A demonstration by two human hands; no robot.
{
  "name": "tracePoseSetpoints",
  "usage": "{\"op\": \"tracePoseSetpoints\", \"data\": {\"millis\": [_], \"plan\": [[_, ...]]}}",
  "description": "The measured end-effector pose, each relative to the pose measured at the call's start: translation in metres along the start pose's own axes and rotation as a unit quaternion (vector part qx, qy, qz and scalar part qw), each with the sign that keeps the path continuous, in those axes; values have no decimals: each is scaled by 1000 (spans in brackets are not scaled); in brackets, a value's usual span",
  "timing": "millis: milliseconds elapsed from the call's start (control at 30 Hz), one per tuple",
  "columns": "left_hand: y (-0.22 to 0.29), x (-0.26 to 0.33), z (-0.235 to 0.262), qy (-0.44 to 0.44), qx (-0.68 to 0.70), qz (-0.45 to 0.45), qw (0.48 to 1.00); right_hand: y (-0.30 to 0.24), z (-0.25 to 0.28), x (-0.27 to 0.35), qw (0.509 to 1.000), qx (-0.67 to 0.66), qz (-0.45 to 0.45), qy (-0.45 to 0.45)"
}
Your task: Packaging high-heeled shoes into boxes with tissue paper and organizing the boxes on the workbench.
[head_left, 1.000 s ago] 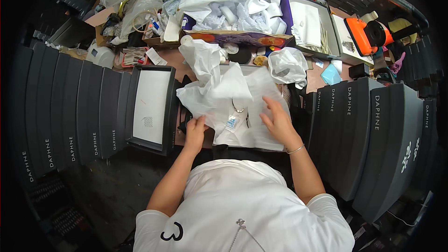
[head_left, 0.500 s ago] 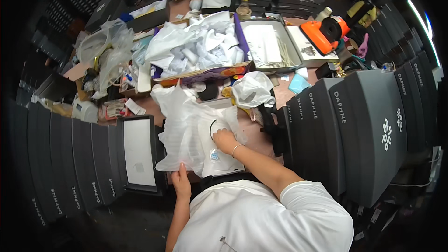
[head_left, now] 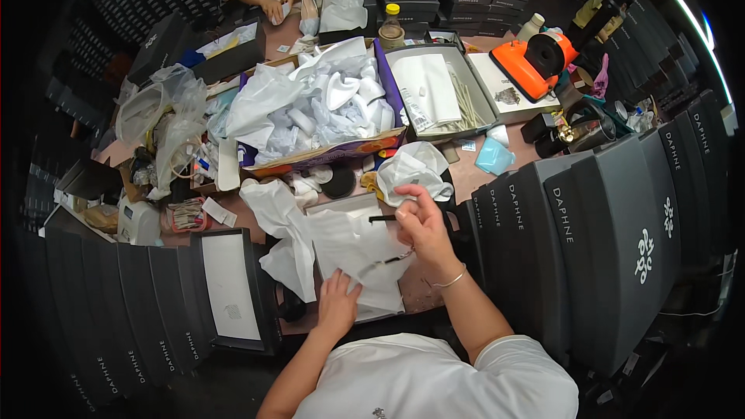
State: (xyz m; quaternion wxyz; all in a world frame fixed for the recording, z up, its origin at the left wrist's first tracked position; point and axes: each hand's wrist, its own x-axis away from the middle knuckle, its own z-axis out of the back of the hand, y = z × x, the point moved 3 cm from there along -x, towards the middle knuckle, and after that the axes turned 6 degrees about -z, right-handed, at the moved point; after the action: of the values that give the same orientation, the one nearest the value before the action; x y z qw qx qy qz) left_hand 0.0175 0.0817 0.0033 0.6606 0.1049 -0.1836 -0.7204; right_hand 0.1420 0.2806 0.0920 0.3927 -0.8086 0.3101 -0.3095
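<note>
Sheets of white tissue paper [head_left: 349, 242] lie over a shallow open shoe box [head_left: 358, 205] in front of me. My left hand [head_left: 338, 304] rests on the paper near the box's near edge, fingers spread. My right hand [head_left: 425, 226] is raised over the right side of the box, thumb and fingers pinched at a thin black strap [head_left: 382, 219]. Below that hand, a second thin strap piece with a small metallic glint [head_left: 392, 258] crosses the paper. What the straps belong to is hidden or blurred. A loose tissue sheet [head_left: 287, 244] hangs over the box's left side.
Stacks of dark shoe boxes [head_left: 535, 225] flank both sides, with an open box lid [head_left: 229, 287] at left. Beyond stand a carton of crumpled paper [head_left: 318, 151], a grey tray [head_left: 469, 116] and an orange machine [head_left: 531, 66]. Across the table, a person's hands [head_left: 279, 8] hold shoes.
My right hand has lifted off the paper and moved right with the black strap. My left hand has moved right onto the paper, and the tissue has parted to the left.
</note>
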Motion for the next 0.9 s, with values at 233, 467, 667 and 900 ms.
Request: {"op": "tracePoseSetpoints", "data": {"millis": [233, 467, 667, 900], "plan": [[-21, -23, -74, -222, 63, 16, 973, -1, 99, -67, 735, 623, 129, 236], [-21, -19, -75, -261, 49, 72, 961, 12, -31, -62, 909, 397, 67, -106], [-33, -9, -57, -345, 263, 119, 893, 193, -19, -30, 668, 671, -80, -310], [-34, -56, 109, 120, 153, 173, 966, 234, 13, -26, 650, 665, -182, -318]]}}
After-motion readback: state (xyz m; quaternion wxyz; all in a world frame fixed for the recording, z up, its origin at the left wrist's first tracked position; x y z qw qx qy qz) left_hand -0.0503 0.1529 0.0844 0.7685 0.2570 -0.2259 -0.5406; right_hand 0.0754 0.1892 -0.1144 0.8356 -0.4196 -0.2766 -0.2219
